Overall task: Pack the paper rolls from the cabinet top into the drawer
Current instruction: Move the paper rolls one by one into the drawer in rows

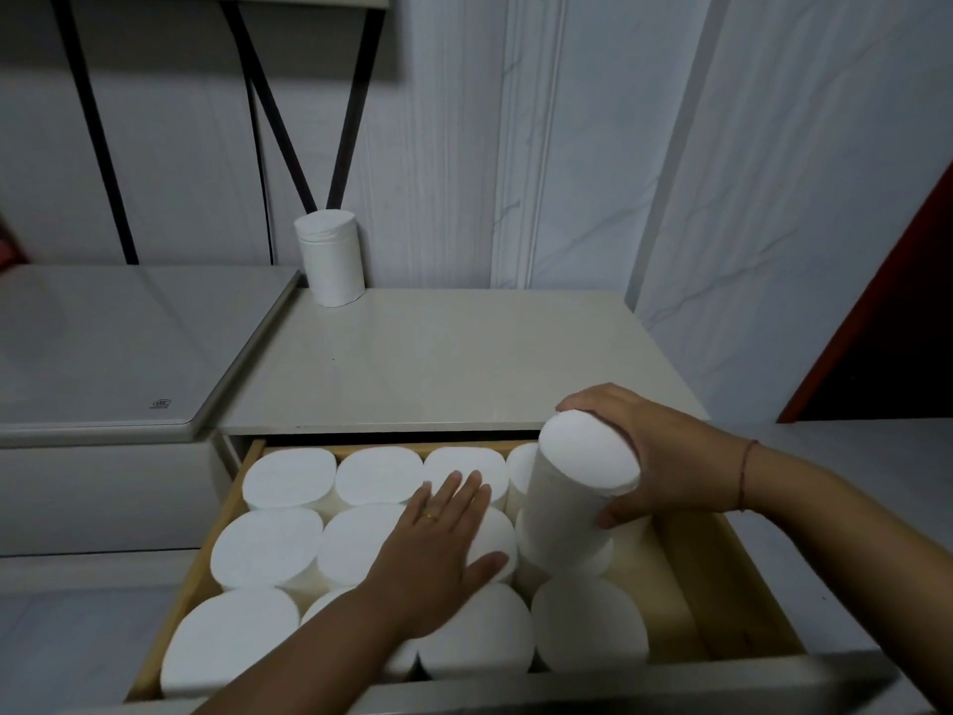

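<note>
The paper roll (577,498) is tilted, its lower end entering the gap near the right side of the drawer (722,585). I think there is a risk: pushed down at this angle, it may catch on the packed rolls (278,549) and crush an edge, or lift one. The right hand (650,456) has its fingers curled round the roll's top. The left hand (443,544) lies flat on the neighbours, fingers straight. The last roll (330,260) stands at the back left corner of the cabinet top (438,363).

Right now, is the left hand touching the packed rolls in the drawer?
Touching. The head view shows the left hand lying flat on the tops of the packed rolls, with no gap.
</note>
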Tool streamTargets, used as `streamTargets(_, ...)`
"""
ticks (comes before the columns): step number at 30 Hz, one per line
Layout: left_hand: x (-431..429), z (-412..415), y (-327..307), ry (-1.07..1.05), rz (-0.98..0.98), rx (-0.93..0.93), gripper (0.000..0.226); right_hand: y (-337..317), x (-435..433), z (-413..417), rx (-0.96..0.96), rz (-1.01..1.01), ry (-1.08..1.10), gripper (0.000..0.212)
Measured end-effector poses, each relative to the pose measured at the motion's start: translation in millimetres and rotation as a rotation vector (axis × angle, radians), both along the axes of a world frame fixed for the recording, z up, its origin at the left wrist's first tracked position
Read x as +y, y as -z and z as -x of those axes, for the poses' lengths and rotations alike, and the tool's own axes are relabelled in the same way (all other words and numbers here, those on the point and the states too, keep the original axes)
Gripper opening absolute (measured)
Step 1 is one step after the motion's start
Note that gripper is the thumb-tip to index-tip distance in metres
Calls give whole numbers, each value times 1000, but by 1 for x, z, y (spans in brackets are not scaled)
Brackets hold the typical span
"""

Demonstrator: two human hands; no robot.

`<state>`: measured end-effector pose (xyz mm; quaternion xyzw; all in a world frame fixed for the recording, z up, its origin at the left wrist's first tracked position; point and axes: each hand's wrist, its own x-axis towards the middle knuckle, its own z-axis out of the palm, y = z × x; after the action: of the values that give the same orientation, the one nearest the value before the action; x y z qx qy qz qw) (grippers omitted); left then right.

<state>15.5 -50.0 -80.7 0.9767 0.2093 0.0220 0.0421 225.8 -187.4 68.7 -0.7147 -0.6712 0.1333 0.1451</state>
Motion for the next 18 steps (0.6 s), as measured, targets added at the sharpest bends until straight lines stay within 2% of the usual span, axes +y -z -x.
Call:
streamTargets(5, -8, -12, -1, 72, 39, -12, 81, 8, -16, -4, -4, -117, 141, 77)
streamTargets(8, -13, -24, -1, 110, 52, -28, 75, 7, -34, -14, -3, -152, 194, 76)
streamTargets(18, -27, -58, 2, 151, 41, -28, 74, 14, -81, -45, -31, -37, 283, 81)
